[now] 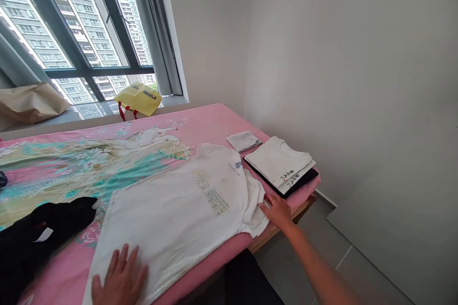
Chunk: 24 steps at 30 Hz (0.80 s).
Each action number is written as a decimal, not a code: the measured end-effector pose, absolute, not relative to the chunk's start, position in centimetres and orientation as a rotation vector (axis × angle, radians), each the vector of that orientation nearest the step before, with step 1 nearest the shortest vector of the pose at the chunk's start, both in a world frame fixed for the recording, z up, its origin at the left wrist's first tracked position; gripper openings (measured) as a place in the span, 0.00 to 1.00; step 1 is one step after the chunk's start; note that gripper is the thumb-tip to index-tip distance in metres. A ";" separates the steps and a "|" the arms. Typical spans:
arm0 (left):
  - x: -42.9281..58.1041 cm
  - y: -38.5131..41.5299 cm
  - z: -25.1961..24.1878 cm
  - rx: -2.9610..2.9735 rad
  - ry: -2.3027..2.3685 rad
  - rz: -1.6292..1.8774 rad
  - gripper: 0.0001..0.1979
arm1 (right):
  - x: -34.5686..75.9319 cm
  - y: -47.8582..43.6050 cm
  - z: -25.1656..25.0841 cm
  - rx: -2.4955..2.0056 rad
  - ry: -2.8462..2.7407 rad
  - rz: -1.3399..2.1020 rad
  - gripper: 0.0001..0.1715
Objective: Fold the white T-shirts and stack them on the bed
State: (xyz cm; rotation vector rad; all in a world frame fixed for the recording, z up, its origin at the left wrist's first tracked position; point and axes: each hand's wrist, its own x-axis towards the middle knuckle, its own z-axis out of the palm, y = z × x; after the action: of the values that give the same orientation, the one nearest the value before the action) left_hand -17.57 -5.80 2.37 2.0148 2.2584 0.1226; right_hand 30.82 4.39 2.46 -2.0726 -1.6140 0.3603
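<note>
A white T-shirt (pixel 171 205) with a printed text block and a small blue mark lies spread on the bed, its neck end away from me and its hem near my left side. My left hand (pixel 119 279) rests flat on the shirt near the hem, fingers apart. At the sleeve edge, my right hand (pixel 278 210) touches the fabric with thumb and fingers apart; the sleeve is wrinkled there. Just beyond that hand sits a stack of folded clothes (pixel 281 159), white with black lettering over black.
The bed (pixel 214 116) has a pink patterned sheet. Black clothing (pixel 46 224) lies at left, and a small folded white cloth (pixel 244 141) near the stack. A yellow bag (pixel 139 99) and brown paper bag (pixel 32 102) are by the window. Wall (pixel 322 81) and floor (pixel 322 248) border the right.
</note>
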 end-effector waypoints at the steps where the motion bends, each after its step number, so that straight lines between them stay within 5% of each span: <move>1: -15.1 -4.8 2.6 2.052 2.252 0.127 0.30 | 30.6 4.6 3.2 -2.047 -1.604 0.442 0.23; 6: -1.9 0.9 5.4 2.374 1.688 0.170 0.24 | 30.0 3.5 5.0 -1.885 -1.462 0.674 0.21; 12: 9.1 8.4 7.0 2.370 1.520 0.080 0.25 | 29.1 -2.0 -0.3 -1.600 -1.006 1.085 0.23; 17: 12.2 11.2 4.5 2.384 1.632 0.057 0.28 | 30.6 -2.5 -1.2 -1.695 -1.045 0.843 0.22; 24: 12.0 10.9 2.2 2.508 1.660 0.218 0.27 | 32.1 6.5 5.5 -1.965 -1.420 0.596 0.25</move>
State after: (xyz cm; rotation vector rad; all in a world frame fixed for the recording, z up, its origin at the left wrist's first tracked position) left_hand 11.97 10.93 2.20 2.5084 1.6603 0.2177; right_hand 32.11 6.48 5.46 -1.9649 -1.4200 0.5956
